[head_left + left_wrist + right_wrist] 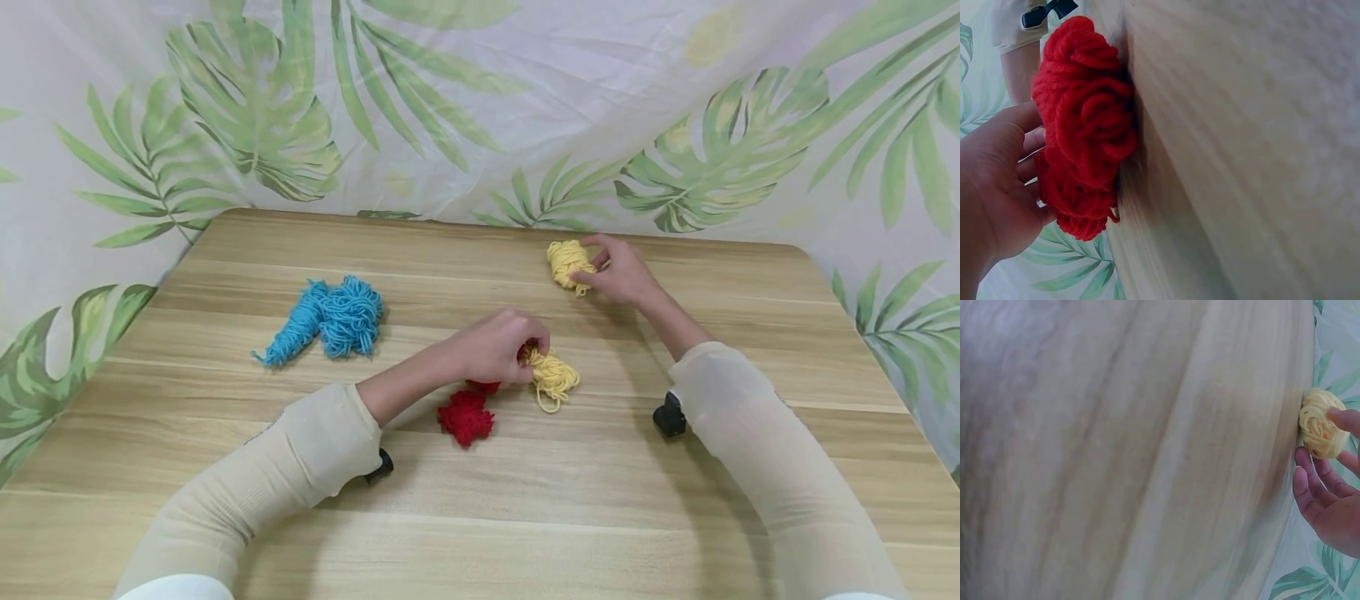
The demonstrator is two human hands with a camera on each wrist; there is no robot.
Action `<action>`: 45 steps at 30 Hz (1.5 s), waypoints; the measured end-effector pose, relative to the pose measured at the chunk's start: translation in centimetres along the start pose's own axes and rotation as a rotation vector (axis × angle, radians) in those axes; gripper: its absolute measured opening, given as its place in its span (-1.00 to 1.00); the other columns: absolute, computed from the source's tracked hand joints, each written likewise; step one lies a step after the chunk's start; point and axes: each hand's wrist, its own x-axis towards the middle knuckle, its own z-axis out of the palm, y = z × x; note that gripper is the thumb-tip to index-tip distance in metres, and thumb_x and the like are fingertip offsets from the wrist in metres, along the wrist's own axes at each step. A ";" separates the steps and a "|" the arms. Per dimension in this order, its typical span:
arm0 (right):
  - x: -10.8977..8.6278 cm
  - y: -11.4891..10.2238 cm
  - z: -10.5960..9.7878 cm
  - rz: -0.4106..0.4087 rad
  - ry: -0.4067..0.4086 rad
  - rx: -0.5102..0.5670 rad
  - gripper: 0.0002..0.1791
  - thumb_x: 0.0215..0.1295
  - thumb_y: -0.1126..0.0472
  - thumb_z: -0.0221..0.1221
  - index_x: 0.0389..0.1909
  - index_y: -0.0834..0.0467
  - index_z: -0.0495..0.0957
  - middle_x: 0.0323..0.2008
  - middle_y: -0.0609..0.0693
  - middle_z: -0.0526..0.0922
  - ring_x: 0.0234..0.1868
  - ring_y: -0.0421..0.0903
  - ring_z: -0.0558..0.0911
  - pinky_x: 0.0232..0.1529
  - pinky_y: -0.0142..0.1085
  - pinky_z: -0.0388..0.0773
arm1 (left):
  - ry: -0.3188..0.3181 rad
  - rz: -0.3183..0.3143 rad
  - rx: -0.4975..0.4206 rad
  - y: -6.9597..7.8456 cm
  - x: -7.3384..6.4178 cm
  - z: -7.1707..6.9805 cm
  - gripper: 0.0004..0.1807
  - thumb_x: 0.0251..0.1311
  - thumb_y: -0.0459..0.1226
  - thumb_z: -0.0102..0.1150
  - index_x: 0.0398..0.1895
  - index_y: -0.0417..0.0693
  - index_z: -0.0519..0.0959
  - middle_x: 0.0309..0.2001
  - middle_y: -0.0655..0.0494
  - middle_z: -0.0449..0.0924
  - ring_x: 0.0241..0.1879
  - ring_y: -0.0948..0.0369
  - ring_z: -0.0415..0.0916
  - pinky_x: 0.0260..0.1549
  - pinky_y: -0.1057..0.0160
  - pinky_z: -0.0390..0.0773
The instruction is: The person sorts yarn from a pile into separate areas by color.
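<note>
My left hand bends over a bundle of red yarn, which shows between thumb and index finger. A second red yarn bundle lies just nearer. At the left fingertips is a loose yellow yarn bundle. In the left wrist view, red yarn covers the ends of the left hand's fingers. Farther back, my right hand holds a wound ball of yellow yarn between thumb and fingers. In the right wrist view the yellow ball sits close against the tabletop, other fingers of the right hand beside it.
Two blue yarn bundles, a long tapered one and a rounder one, lie side by side at the left of the wooden table. A leaf-patterned cloth hangs behind the table's back edge. Dark wrist cameras sit under the sleeves.
</note>
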 end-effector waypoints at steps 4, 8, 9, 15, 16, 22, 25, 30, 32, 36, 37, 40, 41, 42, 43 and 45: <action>-0.1 -0.1 -0.3 -0.004 -0.014 -0.004 -0.33 0.34 0.15 0.36 0.41 0.27 0.42 -0.02 0.35 0.60 -0.03 0.21 0.62 0.05 -0.01 0.54 | 0.013 -0.015 -0.044 0.1 0.0 -0.2 -0.83 0.01 -0.46 0.38 -0.32 -0.15 0.62 -0.41 0.13 0.52 -0.38 0.26 0.37 -0.42 0.37 0.40; -0.3 -0.3 -0.5 -0.011 -0.022 -0.005 -0.33 0.34 0.17 0.35 0.42 0.27 0.42 -0.02 0.33 0.61 -0.02 0.21 0.64 0.03 -0.04 0.56 | 0.033 -0.020 -0.086 0.0 0.1 -0.5 -0.83 0.00 -0.46 0.36 -0.32 -0.15 0.62 -0.39 0.13 0.54 -0.37 0.24 0.38 -0.39 0.37 0.42; -0.3 -0.3 -0.6 -0.013 -0.024 -0.004 -0.33 0.34 0.17 0.34 0.42 0.27 0.42 -0.02 0.33 0.61 -0.02 0.21 0.64 0.02 -0.05 0.56 | 0.039 -0.019 -0.093 0.0 0.0 -0.6 -0.83 0.00 -0.46 0.36 -0.32 -0.16 0.62 -0.39 0.12 0.55 -0.36 0.23 0.40 -0.38 0.36 0.42; -0.3 -0.2 -0.9 -0.015 -0.041 0.016 -0.32 0.33 0.20 0.32 0.44 0.27 0.40 0.03 0.34 0.59 0.03 0.23 0.64 0.04 -0.04 0.56 | 0.080 -0.012 -0.127 -0.1 0.0 -1.1 -0.83 0.01 -0.45 0.38 -0.29 -0.18 0.64 -0.34 0.08 0.63 -0.34 0.18 0.48 -0.36 0.36 0.48; -0.3 -0.1 -0.9 -0.017 -0.046 0.018 -0.32 0.33 0.22 0.32 0.44 0.27 0.40 0.05 0.35 0.58 0.04 0.25 0.64 0.06 -0.02 0.57 | 0.085 -0.013 -0.129 -0.1 0.0 -1.1 -0.82 0.02 -0.45 0.38 -0.28 -0.19 0.64 -0.33 0.07 0.64 -0.33 0.17 0.50 -0.36 0.37 0.49; -0.1 0.3 -0.9 -0.051 -0.076 0.023 -0.30 0.31 0.29 0.32 0.46 0.28 0.36 0.13 0.40 0.56 0.08 0.34 0.66 0.12 0.06 0.60 | 0.118 -0.011 -0.147 0.0 -0.1 -1.6 -0.80 0.03 -0.48 0.37 -0.24 -0.22 0.65 -0.27 0.02 0.69 -0.26 0.18 0.54 -0.27 0.36 0.54; -0.1 0.4 -0.9 -0.074 -0.083 0.023 -0.30 0.31 0.32 0.33 0.45 0.29 0.37 0.11 0.41 0.57 0.06 0.34 0.67 0.07 0.04 0.62 | 0.144 -0.011 -0.170 -0.1 -0.2 -1.9 -0.79 0.02 -0.49 0.35 -0.23 -0.23 0.65 -0.26 0.02 0.69 -0.22 0.17 0.56 -0.18 0.27 0.59; 0.1 0.5 -0.9 -0.095 -0.081 0.028 -0.33 0.32 0.33 0.35 0.43 0.31 0.39 0.07 0.41 0.58 0.04 0.35 0.68 -0.01 -0.04 0.67 | 0.197 -0.021 -0.224 -0.3 -0.3 -2.5 -0.77 -0.01 -0.50 0.32 -0.22 -0.24 0.63 -0.28 0.02 0.66 -0.19 0.13 0.57 -0.04 0.07 0.62; 0.1 0.5 -0.8 -0.093 -0.079 0.034 -0.34 0.33 0.33 0.34 0.42 0.31 0.40 0.06 0.41 0.57 0.05 0.35 0.67 -0.08 -0.15 0.68 | 0.220 -0.030 -0.243 -0.4 -0.3 -2.8 -0.77 -0.01 -0.50 0.31 -0.22 -0.25 0.62 -0.28 0.01 0.65 -0.18 0.11 0.57 -0.01 0.05 0.62; 0.2 0.3 -0.9 -0.084 -0.078 0.049 -0.36 0.34 0.34 0.33 0.41 0.33 0.40 0.06 0.42 0.55 0.04 0.37 0.66 -0.33 -0.40 0.62 | 0.269 -0.045 -0.266 -0.6 -0.2 -3.4 -0.76 -0.01 -0.50 0.31 -0.21 -0.27 0.62 -0.26 -0.02 0.65 -0.16 0.08 0.57 -0.01 0.04 0.62; 0.2 0.3 -0.9 -0.080 -0.079 0.052 -0.37 0.34 0.34 0.33 0.41 0.34 0.40 0.06 0.42 0.55 0.04 0.37 0.66 -0.39 -0.44 0.59 | 0.280 -0.047 -0.274 -0.7 -0.2 -3.5 -0.76 -0.01 -0.51 0.30 -0.21 -0.27 0.62 -0.25 -0.03 0.65 -0.16 0.07 0.57 -0.02 0.04 0.63; 0.1 0.1 -0.9 -0.071 -0.074 0.053 -0.37 0.34 0.34 0.34 0.39 0.35 0.42 0.06 0.42 0.55 0.03 0.36 0.66 -0.43 -0.47 0.57 | 0.313 -0.056 -0.301 -0.9 -0.3 -4.0 -0.76 0.01 -0.52 0.31 -0.19 -0.30 0.62 -0.24 -0.07 0.66 -0.16 0.05 0.58 -0.04 0.00 0.64; 0.0 0.1 -0.8 -0.068 -0.070 0.047 -0.38 0.34 0.33 0.34 0.39 0.35 0.42 0.07 0.41 0.55 0.04 0.35 0.67 -0.39 -0.45 0.58 | 0.324 -0.060 -0.306 -1.0 -0.3 -4.1 -0.75 0.01 -0.52 0.31 -0.18 -0.31 0.62 -0.23 -0.08 0.66 -0.17 0.05 0.58 -0.05 0.00 0.65; 0.0 0.0 -0.8 -0.065 -0.067 0.043 -0.38 0.33 0.33 0.34 0.38 0.35 0.43 0.07 0.41 0.56 0.04 0.35 0.67 -0.34 -0.42 0.60 | 0.337 -0.064 -0.312 -1.0 -0.3 -4.3 -0.74 0.01 -0.53 0.32 -0.17 -0.32 0.63 -0.23 -0.09 0.67 -0.18 0.05 0.59 -0.06 -0.01 0.65; 0.0 0.0 -0.8 -0.063 -0.064 0.039 -0.39 0.34 0.33 0.34 0.38 0.35 0.43 0.07 0.41 0.56 0.04 0.34 0.67 -0.29 -0.37 0.62 | 0.347 -0.069 -0.315 -1.1 -0.3 -4.4 -0.74 0.02 -0.53 0.31 -0.16 -0.33 0.64 -0.23 -0.09 0.68 -0.19 0.06 0.59 -0.08 -0.01 0.65; 0.1 0.1 -0.7 -0.059 -0.054 0.033 -0.40 0.33 0.32 0.35 0.36 0.35 0.44 0.07 0.41 0.57 0.04 0.34 0.67 -0.17 -0.27 0.65 | 0.366 -0.084 -0.306 -1.3 -0.2 -4.5 -0.71 0.03 -0.51 0.32 -0.12 -0.34 0.66 -0.22 -0.09 0.69 -0.20 0.07 0.59 -0.09 0.00 0.66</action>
